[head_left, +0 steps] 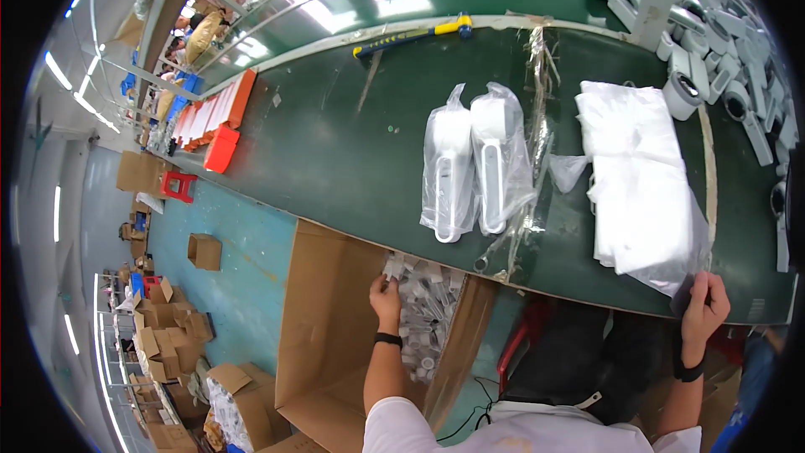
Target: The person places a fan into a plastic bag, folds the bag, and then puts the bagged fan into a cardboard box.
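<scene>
My left hand (385,298) reaches into a large cardboard box (323,302) left of my lap, its fingers closed at a white item in clear plastic (394,268). Below it in the box lie many small bagged white parts (426,319). My right hand (706,309) is at the table's front edge, fingers pinched on the near corner of a clear plastic bag (671,273), part of a thick stack of flat bags (633,176). Two white long-handled devices (453,164) (496,159), each in a clear bag, lie side by side left of the stack.
A yellow-and-blue hammer (415,36) lies at the back of the green table (335,143). Many unbagged white-and-grey devices (725,59) are heaped at the right. Orange bins (222,148) stand at the far left end. A red stool (178,186) and cardboard boxes (204,252) are on the floor.
</scene>
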The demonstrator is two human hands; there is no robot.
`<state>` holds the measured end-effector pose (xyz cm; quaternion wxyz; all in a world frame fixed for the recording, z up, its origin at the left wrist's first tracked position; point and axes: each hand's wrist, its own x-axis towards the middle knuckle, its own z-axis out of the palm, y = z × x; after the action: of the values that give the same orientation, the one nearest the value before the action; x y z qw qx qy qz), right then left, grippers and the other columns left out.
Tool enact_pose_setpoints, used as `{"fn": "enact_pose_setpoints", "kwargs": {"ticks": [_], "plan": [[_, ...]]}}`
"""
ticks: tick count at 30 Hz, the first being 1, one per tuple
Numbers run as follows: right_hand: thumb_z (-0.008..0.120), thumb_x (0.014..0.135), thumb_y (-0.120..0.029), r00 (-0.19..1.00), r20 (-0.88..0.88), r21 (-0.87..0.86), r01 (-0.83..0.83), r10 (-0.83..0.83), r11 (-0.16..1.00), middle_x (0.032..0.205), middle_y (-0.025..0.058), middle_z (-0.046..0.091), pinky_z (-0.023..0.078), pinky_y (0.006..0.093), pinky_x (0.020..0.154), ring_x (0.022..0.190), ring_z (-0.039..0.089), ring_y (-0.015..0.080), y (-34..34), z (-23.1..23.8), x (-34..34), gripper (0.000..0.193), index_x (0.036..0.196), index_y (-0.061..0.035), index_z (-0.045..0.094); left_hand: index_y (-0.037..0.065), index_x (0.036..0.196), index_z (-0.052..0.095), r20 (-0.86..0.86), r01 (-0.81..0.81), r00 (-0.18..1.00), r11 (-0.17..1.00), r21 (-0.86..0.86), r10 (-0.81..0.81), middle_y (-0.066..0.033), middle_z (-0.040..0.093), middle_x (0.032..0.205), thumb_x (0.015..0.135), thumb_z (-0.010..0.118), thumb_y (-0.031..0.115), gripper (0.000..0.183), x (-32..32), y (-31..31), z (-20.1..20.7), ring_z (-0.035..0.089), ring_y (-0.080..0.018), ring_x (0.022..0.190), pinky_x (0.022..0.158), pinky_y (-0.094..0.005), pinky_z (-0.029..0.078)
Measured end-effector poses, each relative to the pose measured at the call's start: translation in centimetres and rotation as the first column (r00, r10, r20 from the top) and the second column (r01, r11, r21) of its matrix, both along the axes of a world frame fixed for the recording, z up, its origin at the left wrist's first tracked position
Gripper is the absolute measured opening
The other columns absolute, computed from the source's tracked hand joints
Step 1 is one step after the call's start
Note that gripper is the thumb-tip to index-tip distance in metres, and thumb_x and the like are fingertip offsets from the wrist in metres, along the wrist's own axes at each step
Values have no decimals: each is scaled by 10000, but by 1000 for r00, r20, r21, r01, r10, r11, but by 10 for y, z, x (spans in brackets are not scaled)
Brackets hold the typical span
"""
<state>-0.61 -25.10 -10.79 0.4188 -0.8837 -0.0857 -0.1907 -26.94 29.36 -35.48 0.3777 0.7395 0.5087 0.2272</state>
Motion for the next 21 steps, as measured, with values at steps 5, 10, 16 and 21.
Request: {"fn": "enact_pose_setpoints", "kwargs": {"ticks": [5,10,16,21], "plan": [[595,895,-73,996,67,4,-52,52,999,678,72,568,421,277,592,625,528,131,9,9,1,134,810,29,614,-24,1109,621,349,-45,937,998,54,24,-61,641,968,879,651,81,255,39,-34,149,588,-114,858,774,-256,488],[638,839,-76,990,137,15,-42,40,999,649,117,559,424,308,541,557,539,219,13,31,-3,103,778,7,632,0,1109,613,503,212,781,914,346,-371,-47,617,1034,906,590,3,205,88,-121,284,589,-112,922,791,-238,480],[668,817,-133,988,146,139,-69,48,988,664,120,601,454,329,537,567,585,255,11,34,-6,123,768,-21,657,6,1130,602,217,512,660,642,571,-719,-135,570,1181,818,649,-19,316,134,-193,320,580,-217,1012,807,-313,499],[671,814,-137,991,129,197,-69,44,978,668,118,614,464,332,543,573,599,261,4,29,-7,124,770,-21,662,31,1169,581,8,259,902,554,792,-433,-158,552,1205,781,725,212,452,214,-183,312,505,-332,1134,897,-445,457]]}}
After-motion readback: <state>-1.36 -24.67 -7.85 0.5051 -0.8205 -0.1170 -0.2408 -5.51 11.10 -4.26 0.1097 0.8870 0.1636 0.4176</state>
